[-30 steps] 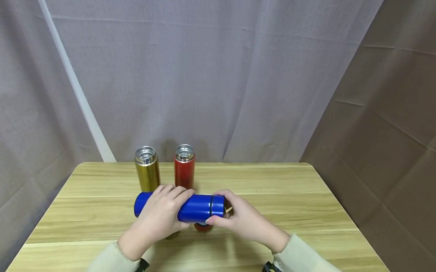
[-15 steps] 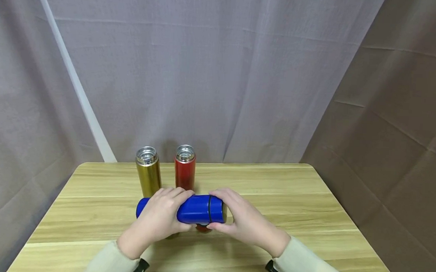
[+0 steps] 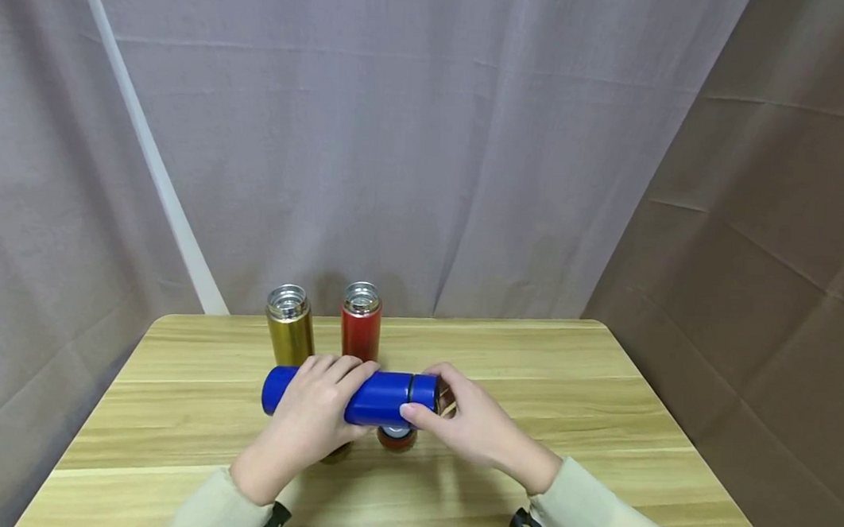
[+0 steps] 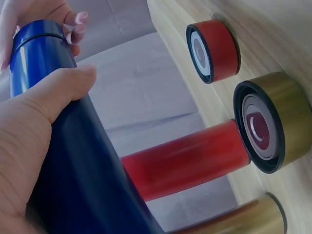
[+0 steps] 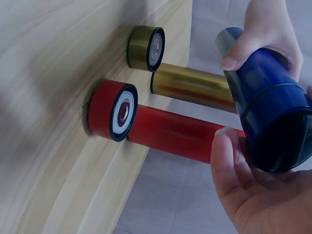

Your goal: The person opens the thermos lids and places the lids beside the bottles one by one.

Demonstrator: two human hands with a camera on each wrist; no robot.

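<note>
A blue thermos flask (image 3: 386, 397) is held on its side above the table. My left hand (image 3: 322, 401) grips its body from above, the thumb (image 4: 68, 85) lying along the near side. At its right end sits the blue lid (image 4: 39, 51), a dark seam between it and the body. My right hand (image 3: 467, 417) pinches this lid, thumb on the near side and fingers round the far side. Behind the blue flask stand a gold flask (image 3: 292, 340) and a red flask (image 3: 361, 332), both upright with bare metal mouths.
A red lid (image 4: 219, 51) and a gold lid (image 4: 292, 124) lie inside-up on the wooden table (image 3: 565, 398), in front of their flasks and partly under the blue one in the head view. Grey curtain (image 3: 398, 175) hangs behind the table, brown cloth (image 3: 771, 298) on the right.
My right fingers have shifted round the lid, and the thumb sits higher on its near side than half a second ago. The left hand keeps its grip; the flask has tilted slightly and levelled again.
</note>
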